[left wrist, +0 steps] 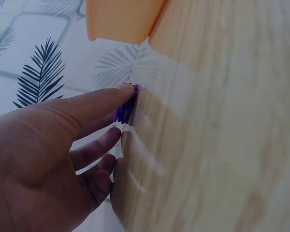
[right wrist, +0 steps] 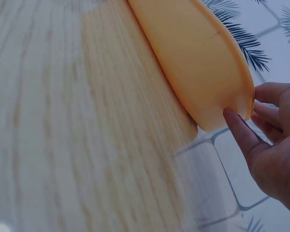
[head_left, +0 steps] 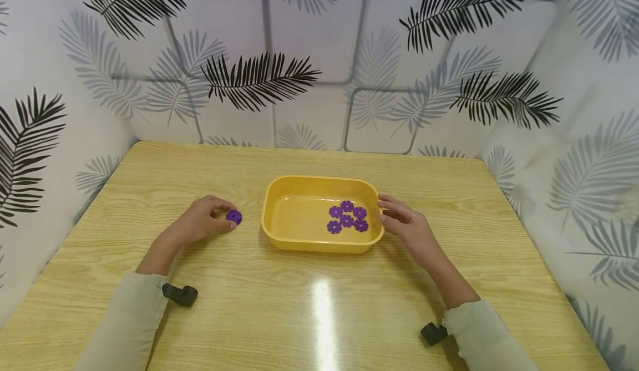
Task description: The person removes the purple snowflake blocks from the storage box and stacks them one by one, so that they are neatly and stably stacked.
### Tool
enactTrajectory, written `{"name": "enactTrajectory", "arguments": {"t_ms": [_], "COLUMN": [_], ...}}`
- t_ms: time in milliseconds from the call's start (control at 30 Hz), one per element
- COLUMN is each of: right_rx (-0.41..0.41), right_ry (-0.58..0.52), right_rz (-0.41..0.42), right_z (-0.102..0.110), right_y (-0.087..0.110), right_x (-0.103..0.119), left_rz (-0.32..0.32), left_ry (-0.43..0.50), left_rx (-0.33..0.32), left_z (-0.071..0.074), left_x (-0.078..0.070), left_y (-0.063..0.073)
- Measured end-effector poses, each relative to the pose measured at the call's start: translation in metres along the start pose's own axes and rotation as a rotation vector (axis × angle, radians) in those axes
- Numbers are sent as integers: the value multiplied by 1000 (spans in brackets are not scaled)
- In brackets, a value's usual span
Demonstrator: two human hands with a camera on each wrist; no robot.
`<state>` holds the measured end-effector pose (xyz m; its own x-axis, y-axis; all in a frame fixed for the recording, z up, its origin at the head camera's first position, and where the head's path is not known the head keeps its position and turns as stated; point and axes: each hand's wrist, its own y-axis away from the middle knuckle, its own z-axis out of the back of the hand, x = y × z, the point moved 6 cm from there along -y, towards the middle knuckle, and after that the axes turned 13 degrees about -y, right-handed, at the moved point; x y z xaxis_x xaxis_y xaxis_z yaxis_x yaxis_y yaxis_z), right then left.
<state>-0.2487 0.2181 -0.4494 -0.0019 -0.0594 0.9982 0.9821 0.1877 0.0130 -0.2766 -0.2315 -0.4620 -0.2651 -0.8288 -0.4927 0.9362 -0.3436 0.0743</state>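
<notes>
Between thumb and index finger, my left hand pinches a small stack of purple notched building discs, low over the table left of the basin. In the left wrist view the discs show edge-on, partly hidden by the thumb. My right hand holds the right end of a yellow rectangular plastic basin. Its thumb lies on the outer wall of the basin in the right wrist view, while the other fingertips reach the rim. Several purple flower-like discs lie flat inside the basin's right half.
The wooden table carries the basin near its middle. Behind it hangs a pale wall covering with leaf patterns, which also runs along both sides. A small black camera sits at the left sleeve and another black camera at the right.
</notes>
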Motion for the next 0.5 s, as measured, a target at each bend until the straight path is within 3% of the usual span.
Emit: {"name": "enactTrajectory", "arguments": {"t_ms": [500], "right_rx": [-1], "right_ry": [3], "right_rz": [-7], "right_z": [1], "right_y": [-1], "right_x": [-2], "left_rz": [-5], "left_ry": [-1], "left_rx": [-1], "left_z": [1], "left_x": [-3], "left_y": [0]}}
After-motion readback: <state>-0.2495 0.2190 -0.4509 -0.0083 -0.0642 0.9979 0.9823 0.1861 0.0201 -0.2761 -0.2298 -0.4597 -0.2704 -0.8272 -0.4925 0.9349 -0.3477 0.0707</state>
